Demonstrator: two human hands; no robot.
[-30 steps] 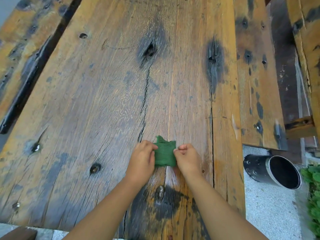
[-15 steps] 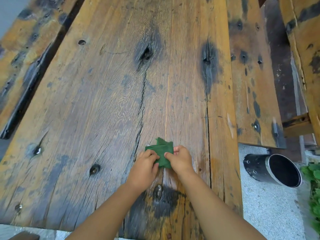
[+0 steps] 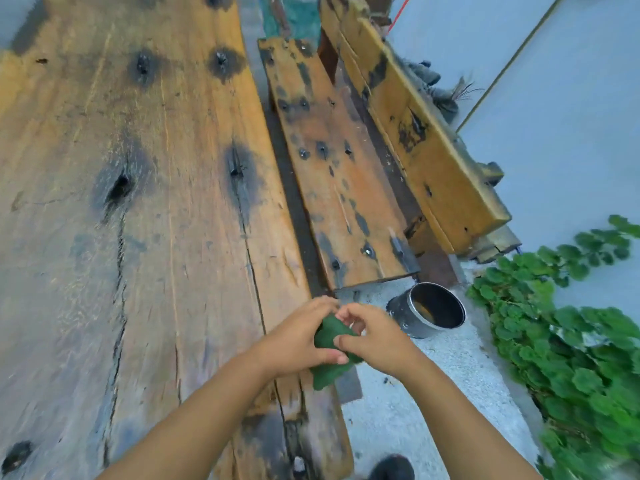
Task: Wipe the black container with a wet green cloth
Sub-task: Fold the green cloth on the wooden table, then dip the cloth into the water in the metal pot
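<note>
A: Lower centre of frame, both hands on the cloth point(image 3: 323, 374). The left hand point(image 3: 298, 336) wraps it from the left with the thumb across the front. The right hand point(image 3: 379, 341) pinches the top with curled fingers. The cloth is bunched, with a tail hanging below.
B: Over what?
A: The right edge of the table point(image 3: 156, 254), about where the plank gives way to the ground point(image 3: 433, 393).
B: Wet?
A: Can't tell. There's some blur too.
B: Container?
A: The container point(image 3: 429, 311) is right of the hands and a touch higher in frame. It's down on the ground, just off the near end of the bench point(image 3: 339, 188). Nothing touches it. It looks near the right hand in the picture, but it's on a lower level, so they're apart.
B: Which way does it lie?
A: It's a short black cylinder. The mouth shows as a wide oval turned up and to the right, and the side wall faces the hands. The axis runs roughly lower left to upper right of frame. Tipped or flat on its side, can't say.
B: Nearer hand?
A: The right, clearly. The left is on the far side of the cloth.
B: Step?
A: My read is that the cloth is in hand and wiping hasn't begun. The next move calls for a reach right and down. The right hand is placed to take the container by its near wall, and the left to bring the cloth. The plants point(image 3: 571, 358) crowd the far right, past the container and out of the path.
</note>
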